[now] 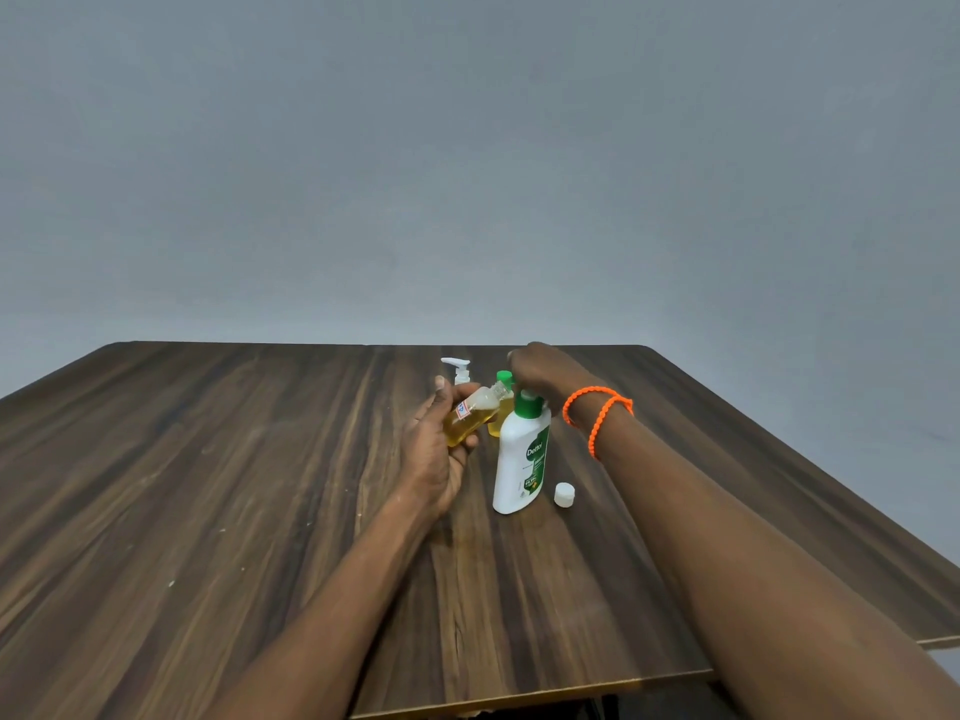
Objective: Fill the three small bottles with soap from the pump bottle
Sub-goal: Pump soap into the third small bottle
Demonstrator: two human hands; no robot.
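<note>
Fingers of the left hand (439, 449) curl round a tilted small clear bottle of yellow soap (470, 414), its open neck beside the white green-collared pump bottle (522, 457), whose top the right hand (540, 374) covers, its finger state hidden, a white cap (564, 494) near right on the wooden table (208, 485).

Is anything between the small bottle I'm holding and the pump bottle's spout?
Nothing visible blocks it. The left hand holds the small bottle tilted, its open mouth right beside the pump bottle. The right hand rests on the pump head and hides the spout, so the exact gap cannot be seen.
</note>
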